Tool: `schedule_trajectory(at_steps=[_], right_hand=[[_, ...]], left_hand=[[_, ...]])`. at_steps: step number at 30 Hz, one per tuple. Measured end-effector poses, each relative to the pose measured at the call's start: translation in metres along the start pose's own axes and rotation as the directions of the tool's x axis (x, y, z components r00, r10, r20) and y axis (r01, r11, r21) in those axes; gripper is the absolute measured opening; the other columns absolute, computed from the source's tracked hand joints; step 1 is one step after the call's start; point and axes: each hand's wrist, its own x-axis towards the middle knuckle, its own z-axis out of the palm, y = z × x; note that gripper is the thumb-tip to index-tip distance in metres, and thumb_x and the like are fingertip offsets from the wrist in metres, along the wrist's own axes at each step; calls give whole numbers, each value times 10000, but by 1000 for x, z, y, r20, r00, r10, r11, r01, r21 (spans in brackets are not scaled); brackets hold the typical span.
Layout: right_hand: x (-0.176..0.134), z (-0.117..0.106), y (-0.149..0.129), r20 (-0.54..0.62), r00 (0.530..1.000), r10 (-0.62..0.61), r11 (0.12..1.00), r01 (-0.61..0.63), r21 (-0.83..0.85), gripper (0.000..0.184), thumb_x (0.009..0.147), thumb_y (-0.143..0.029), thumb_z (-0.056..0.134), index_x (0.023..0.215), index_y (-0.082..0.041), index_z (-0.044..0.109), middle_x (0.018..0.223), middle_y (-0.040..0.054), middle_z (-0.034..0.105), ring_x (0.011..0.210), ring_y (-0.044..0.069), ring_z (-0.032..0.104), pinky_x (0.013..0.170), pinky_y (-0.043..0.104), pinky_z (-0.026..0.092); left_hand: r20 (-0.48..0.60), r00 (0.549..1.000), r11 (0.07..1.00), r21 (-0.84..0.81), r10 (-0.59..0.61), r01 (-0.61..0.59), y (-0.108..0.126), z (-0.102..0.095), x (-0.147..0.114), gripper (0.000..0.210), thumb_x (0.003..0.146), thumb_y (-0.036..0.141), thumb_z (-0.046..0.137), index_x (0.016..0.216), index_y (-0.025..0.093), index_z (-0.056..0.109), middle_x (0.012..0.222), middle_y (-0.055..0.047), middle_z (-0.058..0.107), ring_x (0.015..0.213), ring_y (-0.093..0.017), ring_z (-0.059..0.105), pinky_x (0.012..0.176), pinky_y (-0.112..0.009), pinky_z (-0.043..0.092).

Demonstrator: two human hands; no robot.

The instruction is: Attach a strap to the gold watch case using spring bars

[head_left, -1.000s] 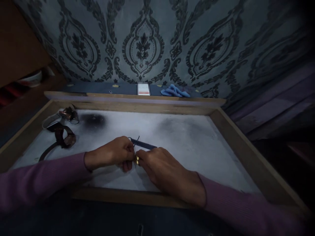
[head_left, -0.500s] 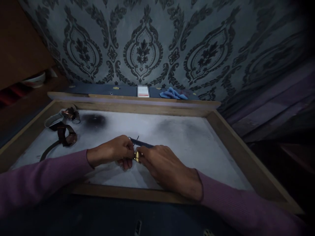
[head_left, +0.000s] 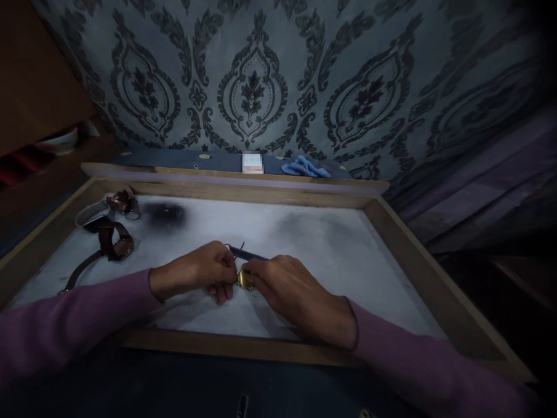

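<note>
Between my hands is a small gold watch (head_left: 244, 280), its strap not visible. The fingers of my right hand (head_left: 292, 290) are closed on its right side. My left hand (head_left: 204, 270) is pinched at the watch's left edge; its fingertips are partly hidden. Just behind the fingers, a dark blue strap-like strip (head_left: 248, 254) with thin dark ends reaches from my left fingers towards my right hand, which hides its far part. Both hands are over the white bottom of a shallow wooden tray (head_left: 278, 348).
Brown-strapped watches (head_left: 116, 241) lie at the tray's left, beside a grey strap loop (head_left: 89, 213). A dark smudge (head_left: 165, 215) marks the tray bottom. Behind the raised back rim are a small white box (head_left: 253, 162) and a crumpled blue cloth (head_left: 306, 167). Patterned wallpaper rises behind.
The gold watch has turned a little in my fingers and shows more of its gold face. My hands have stayed almost in place; the whole view has shifted slightly.
</note>
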Motion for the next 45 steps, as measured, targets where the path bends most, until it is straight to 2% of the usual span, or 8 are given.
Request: schedule_trajectory(at_steps=[17,21,24,27,31,36,41,45], right_hand=[[0,3,5,-47,999,-8,993,14,121,208,911,-114,439,882,-132,644,689,39,647,561,107,523,534,231,293],[-2,2,8,-99,994,-42,967,66,246,261,908,-94,416,1055,-153,622,739,31,661,613,124,563,577,238,363],[-3,2,9,-185,981,-63,904,135,405,319,893,-70,416,1136,-177,593,742,8,659,617,118,568,603,240,405],[-2,4,8,-231,973,-25,813,155,562,291,885,-49,393,994,-167,635,701,-8,642,575,94,546,572,214,409],[0,3,2,-164,982,90,774,34,632,213,855,-73,456,883,-142,656,629,-18,588,509,82,477,490,195,361],[-1,1,-1,-145,987,62,742,51,669,109,848,-190,568,772,-154,638,646,-16,573,557,92,478,485,189,364],[0,6,2,-144,988,56,644,75,762,124,864,-161,556,764,-146,629,688,-3,616,553,87,537,524,201,437],[1,7,2,-169,983,66,623,92,777,126,854,-136,571,741,-142,627,669,-10,611,531,78,541,510,191,444]], left_hand=[[-15,999,997,-64,41,-42,-8,-1,-3,107,698,249,591,728,150,564,628,-33,685,520,-135,631,491,-229,421],[-7,998,996,-63,57,-58,-8,-1,-3,123,695,265,602,711,152,554,606,-26,671,501,-127,619,459,-213,387],[-19,995,992,-78,103,-104,-5,0,-7,144,714,286,610,725,155,553,622,-20,673,508,-119,611,462,-206,366],[-46,985,978,-124,166,-170,-1,1,-11,170,725,310,624,742,157,552,645,-21,685,517,-114,604,469,-205,355],[-106,974,951,-220,198,-217,1,2,-13,219,710,342,659,749,159,546,641,-19,681,511,-111,596,450,-200,335],[-124,973,927,-302,193,-223,2,1,-14,211,711,328,674,759,160,556,649,-16,683,511,-105,596,428,-194,308],[-118,971,921,-309,209,-236,3,2,-16,172,736,302,658,745,153,572,656,-17,687,514,-101,590,431,-193,311],[-106,971,917,-322,212,-235,5,2,-16,185,730,304,664,744,149,564,649,-20,687,499,-97,587,425,-191,306]])
